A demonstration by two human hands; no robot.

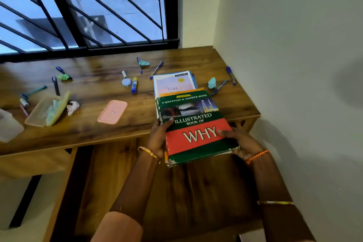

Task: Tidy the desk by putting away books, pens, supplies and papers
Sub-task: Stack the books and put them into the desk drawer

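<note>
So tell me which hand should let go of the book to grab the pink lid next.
Left. The left hand holds the book on the side nearer the pink lid; the right hand would have to cross over the book.

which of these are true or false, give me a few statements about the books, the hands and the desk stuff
1. Both hands hold the WHY book: left hand, right hand. True.
2. The pink lid lies on top of the books. False: it lies on the desk, left of them.
3. The glue stick stands upright. False: it lies flat.
4. A pen lies near the desk's right edge. True.
</note>
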